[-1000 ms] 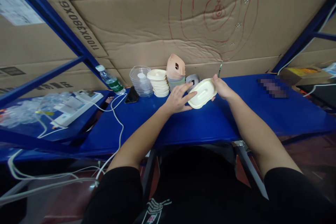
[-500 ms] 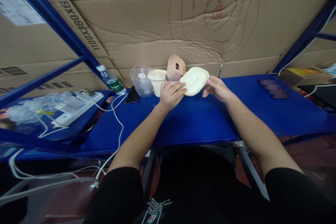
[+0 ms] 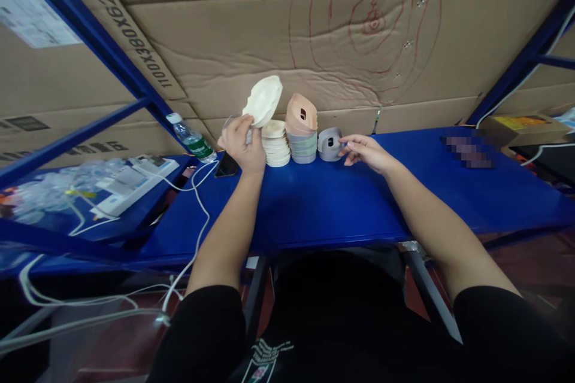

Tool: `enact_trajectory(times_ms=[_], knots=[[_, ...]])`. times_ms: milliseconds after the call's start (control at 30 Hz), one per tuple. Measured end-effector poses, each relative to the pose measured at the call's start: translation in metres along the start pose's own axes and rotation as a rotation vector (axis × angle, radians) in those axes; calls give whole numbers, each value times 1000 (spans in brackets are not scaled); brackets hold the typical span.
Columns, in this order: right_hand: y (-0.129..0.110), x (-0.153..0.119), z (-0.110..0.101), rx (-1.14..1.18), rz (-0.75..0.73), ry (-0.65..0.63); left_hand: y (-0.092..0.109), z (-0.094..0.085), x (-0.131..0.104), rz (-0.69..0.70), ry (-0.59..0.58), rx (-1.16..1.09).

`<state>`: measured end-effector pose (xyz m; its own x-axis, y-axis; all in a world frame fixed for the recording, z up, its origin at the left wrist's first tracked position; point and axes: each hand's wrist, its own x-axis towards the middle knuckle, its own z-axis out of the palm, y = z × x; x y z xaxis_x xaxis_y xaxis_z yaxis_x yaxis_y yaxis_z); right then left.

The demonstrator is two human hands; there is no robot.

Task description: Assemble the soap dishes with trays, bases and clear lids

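Note:
My left hand (image 3: pixel 245 142) grips a cream-coloured shallow lid (image 3: pixel 264 100) by its lower edge and holds it up, tilted, in front of the cardboard. Just right of and below that hand stands a stack of cream pieces (image 3: pixel 277 146). Clear plastic, mostly hidden, shows behind the left hand. Beside the cream stack is a stack of peach, green and grey bowl-like pieces (image 3: pixel 302 125), the peach one on top with a dark slot. My right hand (image 3: pixel 366 151) is open, fingertips by a single grey slotted piece (image 3: pixel 329 145); whether they touch it I cannot tell.
A water bottle (image 3: pixel 195 139) and a dark phone (image 3: pixel 227 166) lie at the left of the blue table (image 3: pixel 332 209). White cables (image 3: pixel 204 209) cross its left side. Cardboard (image 3: pixel 224 42) walls the back. A box (image 3: pixel 523 130) and a blurred object (image 3: pixel 469 149) are at the right.
My left hand has carried the cream lid up and to the left, away from my right hand. The coloured stack and the single grey piece have come into view. My right hand has barely moved.

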<state>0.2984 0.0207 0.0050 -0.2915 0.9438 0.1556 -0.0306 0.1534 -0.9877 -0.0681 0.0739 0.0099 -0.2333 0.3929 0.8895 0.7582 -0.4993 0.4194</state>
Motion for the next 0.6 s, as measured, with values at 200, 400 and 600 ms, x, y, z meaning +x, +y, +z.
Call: enact_trajectory(times_ms=[200,400,600], knots=[[1,0,1,-11,36,16,-8,3,-1,-88,-60,86],[0,0,3,0,46,10,-16,10,-6,-38,-126,93],[2,1,4,-14,80,-16,-28,15,-9,27,-124,105]])
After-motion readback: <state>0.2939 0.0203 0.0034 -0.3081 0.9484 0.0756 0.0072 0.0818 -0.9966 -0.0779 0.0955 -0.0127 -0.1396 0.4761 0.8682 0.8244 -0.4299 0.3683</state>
